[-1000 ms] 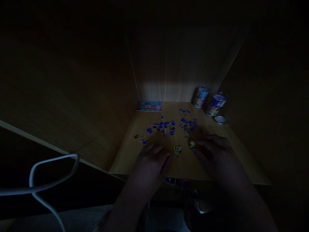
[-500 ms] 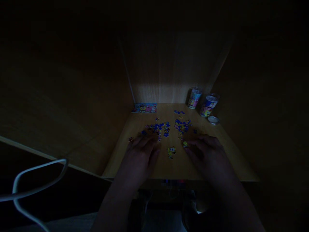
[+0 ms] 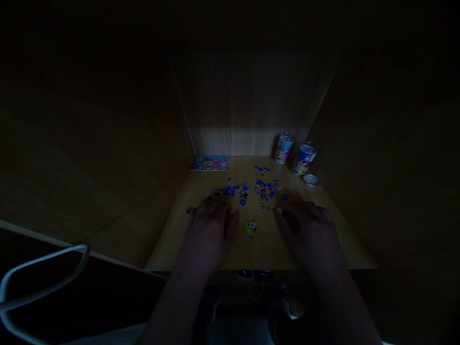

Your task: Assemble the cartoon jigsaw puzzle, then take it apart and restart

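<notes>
Resting your left hand (image 3: 210, 235) and right hand (image 3: 305, 230) well apart on the wooden desk (image 3: 266, 254), a SpongeBob jigsaw cluster (image 3: 250, 228) between them; gripping any piece? Can't tell!

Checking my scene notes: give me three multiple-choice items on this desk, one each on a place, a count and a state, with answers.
1. Where is the round lid? A) beside the cans B) on the puzzle card C) under a hand
2. How many cans stand on the desk? A) one B) two C) three
3. The yellow puzzle cluster between the left hand and right hand is: A) gripped B) inside a can C) lying on the desk

A, it lies by the right can. B, two printed cans stand side by side. C, gaps show between it and both hands.
</notes>
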`<state>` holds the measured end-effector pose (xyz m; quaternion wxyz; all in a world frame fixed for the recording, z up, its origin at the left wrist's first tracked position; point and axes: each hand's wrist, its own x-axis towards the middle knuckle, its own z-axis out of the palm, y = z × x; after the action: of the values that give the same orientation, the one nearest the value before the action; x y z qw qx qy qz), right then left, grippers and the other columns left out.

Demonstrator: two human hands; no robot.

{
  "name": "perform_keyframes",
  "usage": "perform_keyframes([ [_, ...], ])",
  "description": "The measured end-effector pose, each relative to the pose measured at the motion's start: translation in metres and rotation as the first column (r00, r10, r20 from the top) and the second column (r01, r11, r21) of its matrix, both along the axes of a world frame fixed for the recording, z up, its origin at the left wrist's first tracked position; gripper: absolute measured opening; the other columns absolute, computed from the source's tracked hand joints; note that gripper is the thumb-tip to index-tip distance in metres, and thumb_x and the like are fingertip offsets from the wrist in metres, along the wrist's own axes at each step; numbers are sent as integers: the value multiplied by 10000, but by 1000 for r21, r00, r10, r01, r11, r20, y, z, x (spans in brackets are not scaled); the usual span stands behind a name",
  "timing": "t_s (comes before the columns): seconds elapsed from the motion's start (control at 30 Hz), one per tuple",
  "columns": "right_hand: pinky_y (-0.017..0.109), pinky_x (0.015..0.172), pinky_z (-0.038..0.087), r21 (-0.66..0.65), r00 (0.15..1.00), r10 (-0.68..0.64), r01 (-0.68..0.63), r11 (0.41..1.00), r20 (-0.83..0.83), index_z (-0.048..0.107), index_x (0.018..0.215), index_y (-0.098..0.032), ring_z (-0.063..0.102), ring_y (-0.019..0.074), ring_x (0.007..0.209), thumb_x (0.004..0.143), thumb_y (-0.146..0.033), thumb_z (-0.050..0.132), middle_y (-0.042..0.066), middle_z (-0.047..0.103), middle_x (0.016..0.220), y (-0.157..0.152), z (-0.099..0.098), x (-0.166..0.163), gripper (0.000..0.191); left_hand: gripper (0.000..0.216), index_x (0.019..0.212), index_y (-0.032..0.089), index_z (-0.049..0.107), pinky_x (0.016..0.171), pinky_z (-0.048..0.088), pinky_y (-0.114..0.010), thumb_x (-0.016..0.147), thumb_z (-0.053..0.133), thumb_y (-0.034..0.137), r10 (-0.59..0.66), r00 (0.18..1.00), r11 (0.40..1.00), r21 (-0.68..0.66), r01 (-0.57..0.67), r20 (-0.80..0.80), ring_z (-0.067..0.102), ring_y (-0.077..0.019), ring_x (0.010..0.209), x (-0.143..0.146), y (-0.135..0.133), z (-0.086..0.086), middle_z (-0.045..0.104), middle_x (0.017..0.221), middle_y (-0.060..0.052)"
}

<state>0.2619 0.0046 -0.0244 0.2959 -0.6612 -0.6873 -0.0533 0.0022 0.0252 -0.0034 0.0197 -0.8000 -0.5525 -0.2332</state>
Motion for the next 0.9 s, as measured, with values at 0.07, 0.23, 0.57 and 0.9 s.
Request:
perform_keyframes([
  [0.07,568,948,530,-13,1000,5,-5,1000,-6,783,1106,-243,645,381,1124,1002,-433,698,147,756,1162,-1,1,-1,233,234,1207,177,717,1087,520,-632,1078,605,336,7,1000,1000,5,-7,0,654,-404,1276,0,0,2,726,1383,-177],
  [0.23,581,951,529,-15,1000,15,-15,1000,-17,778,1100,-243,642,387,1141,1007,-445,689,152,756,1156,-1,1,-1,240,197,1177,174,726,1066,536,-573,1073,615,298,36,999,999,30,-37,34,681,-364,1184,-3,0,2,764,1242,-159],
  [0.57,531,1008,503,-83,998,69,-69,994,-6,786,1107,-255,644,347,1167,1037,-442,636,120,755,1205,1,3,-2,250,219,1082,194,759,999,559,-528,1085,586,327,116,993,993,33,-116,-21,695,-336,1082,-3,-2,2,783,1144,-127],
  [0.9,550,991,510,-90,1000,5,-5,996,-4,776,1127,-258,642,363,1171,1022,-461,637,135,745,1233,2,-2,1,268,241,1000,192,745,933,574,-493,1085,553,311,194,981,979,62,-193,-18,703,-322,995,-5,-3,3,777,1007,-119],
])
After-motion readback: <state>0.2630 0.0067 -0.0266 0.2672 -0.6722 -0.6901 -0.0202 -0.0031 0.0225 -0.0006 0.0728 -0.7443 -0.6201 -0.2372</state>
